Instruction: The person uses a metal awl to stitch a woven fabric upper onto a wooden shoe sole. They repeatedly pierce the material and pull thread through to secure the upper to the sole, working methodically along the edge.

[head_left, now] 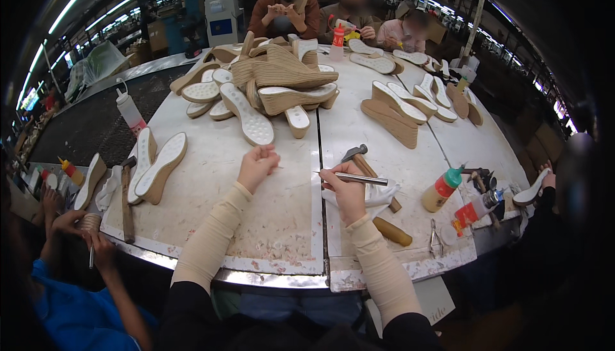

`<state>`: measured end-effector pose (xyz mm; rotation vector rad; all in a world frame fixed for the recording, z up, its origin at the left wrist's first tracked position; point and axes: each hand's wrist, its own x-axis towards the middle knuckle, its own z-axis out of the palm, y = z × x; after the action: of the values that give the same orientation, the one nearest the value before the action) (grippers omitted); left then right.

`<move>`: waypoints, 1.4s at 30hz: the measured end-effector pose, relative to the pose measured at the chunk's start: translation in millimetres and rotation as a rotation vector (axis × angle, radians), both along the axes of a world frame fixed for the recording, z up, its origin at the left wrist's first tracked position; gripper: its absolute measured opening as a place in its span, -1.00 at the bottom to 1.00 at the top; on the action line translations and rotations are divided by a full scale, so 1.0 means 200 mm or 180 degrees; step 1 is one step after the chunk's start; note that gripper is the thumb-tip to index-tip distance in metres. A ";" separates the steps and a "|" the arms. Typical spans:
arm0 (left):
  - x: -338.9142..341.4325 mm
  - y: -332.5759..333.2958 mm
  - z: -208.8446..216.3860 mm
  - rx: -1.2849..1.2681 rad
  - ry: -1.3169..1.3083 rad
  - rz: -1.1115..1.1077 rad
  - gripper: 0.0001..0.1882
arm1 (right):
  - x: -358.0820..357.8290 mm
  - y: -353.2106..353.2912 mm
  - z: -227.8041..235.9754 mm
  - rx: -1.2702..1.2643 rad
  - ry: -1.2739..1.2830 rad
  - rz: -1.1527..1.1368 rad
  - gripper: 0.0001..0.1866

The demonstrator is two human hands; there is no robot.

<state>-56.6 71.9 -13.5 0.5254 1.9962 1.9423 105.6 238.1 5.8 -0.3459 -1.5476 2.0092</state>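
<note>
My right hand (346,195) is closed around a slim metal-handled awl-like tool (365,179), its thin tip pointing left over the table seam. My left hand (258,166) is raised above the white tabletop, fingertips pinched together; a tiny pale sliver seems to stick out, too small to name. Just beyond my left hand lies a wedge sole (251,117) with a white dimpled top, at the front of a large pile of tan wedge soles (285,69). Near my right hand are a hammer (365,164) and a white cloth (379,198).
Glue bottles (442,189) and pliers (435,239) lie to the right, with a yellowish roll (392,230). More soles (161,166) and a second hammer (127,200) are at left. Co-workers' hands (96,232) work at left, right and across the table.
</note>
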 end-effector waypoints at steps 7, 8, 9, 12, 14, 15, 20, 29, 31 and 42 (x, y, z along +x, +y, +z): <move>0.07 0.04 -0.10 -0.0529 0.1068 -0.0381 -0.77 | 0.03 -0.03 0.07 0.0323 -0.0349 0.0205 -0.76; 0.07 0.04 -0.11 -0.0589 0.1182 -0.0403 -0.78 | 0.04 -0.02 0.09 0.0341 -0.0394 0.0163 -0.74; 0.07 0.04 -0.11 -0.0535 0.1142 -0.0412 -0.80 | 0.05 -0.01 0.12 0.0300 -0.0232 0.0194 -0.75; 0.04 0.03 -0.13 -0.0398 0.1033 -0.0395 -0.83 | 0.08 0.04 0.19 0.0305 -0.0120 0.0009 -0.77; 0.03 0.03 -0.14 -0.0363 0.0874 -0.0427 -0.84 | 0.07 0.10 0.22 0.0607 -0.0150 -0.0087 -0.77; 0.03 0.03 -0.14 -0.0375 0.0998 -0.0422 -0.84 | 0.07 0.16 0.24 0.0881 -0.0211 -0.0120 -0.76; 0.04 0.06 -0.14 -0.0463 0.1239 -0.0132 -0.87 | -0.03 0.67 0.24 0.2222 -0.0734 -0.0278 -0.74; 0.07 0.06 -0.11 -0.0421 0.1254 0.0040 -0.87 | -0.25 1.36 0.08 0.4796 -0.1742 -0.2570 -0.62; 0.06 0.06 -0.12 -0.0369 0.1214 0.0084 -0.87 | -0.28 1.41 0.05 0.4608 -0.2112 -0.2391 -0.56; 0.04 0.08 -0.13 -0.0375 0.1257 0.0255 -0.85 | -0.30 1.30 0.05 0.3630 -0.2489 -0.1791 -0.67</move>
<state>-48.7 88.5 -39.3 0.8667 2.3844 1.8629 46.0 498.9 15.2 -0.9782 -2.3896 0.3573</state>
